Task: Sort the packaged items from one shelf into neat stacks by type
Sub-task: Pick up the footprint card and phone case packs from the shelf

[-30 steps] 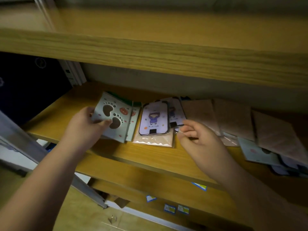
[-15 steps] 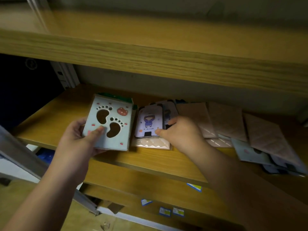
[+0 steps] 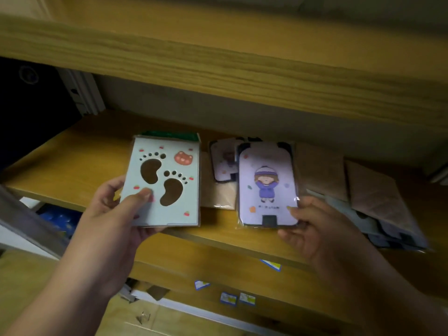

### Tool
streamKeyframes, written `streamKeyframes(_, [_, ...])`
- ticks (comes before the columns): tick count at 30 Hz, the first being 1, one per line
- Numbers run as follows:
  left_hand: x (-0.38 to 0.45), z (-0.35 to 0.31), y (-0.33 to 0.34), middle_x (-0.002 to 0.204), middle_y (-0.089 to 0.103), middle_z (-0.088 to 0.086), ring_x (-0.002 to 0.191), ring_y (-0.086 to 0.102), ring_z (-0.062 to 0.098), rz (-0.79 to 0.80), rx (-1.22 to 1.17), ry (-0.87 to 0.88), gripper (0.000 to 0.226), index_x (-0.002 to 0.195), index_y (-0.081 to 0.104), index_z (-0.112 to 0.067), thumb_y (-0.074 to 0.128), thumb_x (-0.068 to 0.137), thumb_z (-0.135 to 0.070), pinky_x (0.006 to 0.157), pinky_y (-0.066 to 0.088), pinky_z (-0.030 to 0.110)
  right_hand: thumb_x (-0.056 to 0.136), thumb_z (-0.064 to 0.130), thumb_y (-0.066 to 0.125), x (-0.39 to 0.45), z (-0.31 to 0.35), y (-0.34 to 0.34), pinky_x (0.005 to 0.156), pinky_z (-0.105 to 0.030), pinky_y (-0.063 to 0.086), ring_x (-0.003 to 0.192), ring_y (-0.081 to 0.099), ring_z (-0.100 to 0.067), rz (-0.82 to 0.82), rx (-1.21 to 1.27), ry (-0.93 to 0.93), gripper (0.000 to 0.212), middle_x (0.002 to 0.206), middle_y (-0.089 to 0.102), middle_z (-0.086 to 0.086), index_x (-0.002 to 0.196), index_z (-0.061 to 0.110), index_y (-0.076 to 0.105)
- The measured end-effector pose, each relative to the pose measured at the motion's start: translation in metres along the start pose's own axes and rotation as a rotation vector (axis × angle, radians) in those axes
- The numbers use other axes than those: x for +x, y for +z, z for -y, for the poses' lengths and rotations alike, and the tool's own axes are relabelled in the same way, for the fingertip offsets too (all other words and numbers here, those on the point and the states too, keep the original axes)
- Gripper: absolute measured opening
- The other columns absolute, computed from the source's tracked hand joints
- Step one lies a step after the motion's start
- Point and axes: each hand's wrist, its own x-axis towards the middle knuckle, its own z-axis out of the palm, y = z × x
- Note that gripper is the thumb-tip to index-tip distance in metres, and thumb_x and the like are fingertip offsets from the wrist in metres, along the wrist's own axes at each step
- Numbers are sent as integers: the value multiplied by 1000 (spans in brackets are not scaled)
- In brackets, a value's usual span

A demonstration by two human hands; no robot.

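The left hand [image 3: 116, 212] grips a pale blue-grey cardboard packet with two foot-shaped cut-outs and a small red bear face [image 3: 162, 183], thumb pressed on its front near the lower left corner and fingers curled behind it. The packet is lifted off the wooden shelf [image 3: 72, 151] and tilted towards the camera, with a green-edged packet just behind it. It looks stiff, flat and light, so a corner grip of this kind should carry it without bending.

The right hand [image 3: 312, 226] holds a lilac pouch printed with a cartoon child in a purple hat, sealed in a clear plastic sleeve [image 3: 266, 185], at its lower right corner; the fingers sit under the packet and the thumb seems to lie along its edge, though blur makes the exact pinch hard to read. The glossy sleeve is probably slippery and the contents soft, so a hold across the body of the pouch, not the loose film margin, would be surer.

A second lilac pouch [image 3: 223, 161] lies flat on the shelf between the two held items, over a beige quilted packet [image 3: 218, 192]. More brown quilted packets [image 3: 339, 175] overlap one another to the right, covering greyish items beneath.
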Motion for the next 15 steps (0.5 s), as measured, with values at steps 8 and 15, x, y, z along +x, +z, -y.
streamKeyframes(8, [-68,12,65,108,77,8,96,75,31,113,97,-28,34,120,58,-19,64,89,-7,84,56,54,95,1,51,-66,18,-64,55,-31,60,83,76,-27,-134,79,-50,16,92,77,-17,108,4,60])
streamKeyframes(15, [-178,36,127,90,79,3,79,77,24,148,105,31,26,101,62,-23,61,87,0,51,61,38,82,-1,58,-176,32,-140,52,-31,59,79,76,-34,-52,98,-111,16,91,75,-25,98,-5,59])
